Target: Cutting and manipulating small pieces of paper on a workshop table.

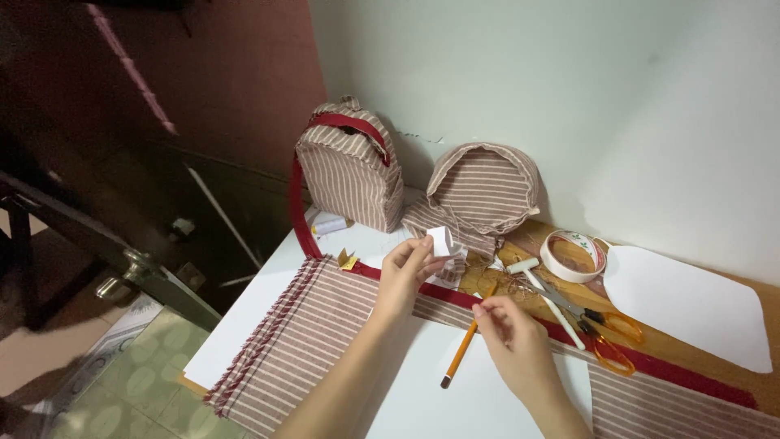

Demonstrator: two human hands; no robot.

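A: L hand (404,272) is pinching a small white folded paper piece (441,240) between thumb and fingertips, lifting it just above the brown-and-white striped fabric panel (305,337). R hand (512,337) is hovering low over the dark red fabric strip (455,297), fingers curled in; whether it's gripping anything, can't tell.

B: Handling of the paper?

A: Judging it v. light, thin, creasing easily. Best taken at an edge w/ fingertips, as it's being held now. The striped panel is looking soft, limp, fraying along its left edge, so likely shifting if dragged.

B: What's lying around?

A: An orange pencil w/ dark tip (465,345) is lying between the two hands, on the white sheet (455,390). Orange-handled scissors (605,333) and a white pen-like stick (552,301) are resting to the right, near a roll of clear tape (574,255). A large white rounded paper pattern (691,305) is sitting further right on the wooden table (674,345). At the back, by the wall: a small striped fabric backpack w/ red trim (349,167) and a round striped fabric piece (483,191), leaning. A spool of white thread (329,226) and a small gold-coloured clip (348,259) are near the backpack.

B: Obstructions?

A: The pencil is closest to both hands, and loose threads (508,284) by the scissors are cluttering that spot.
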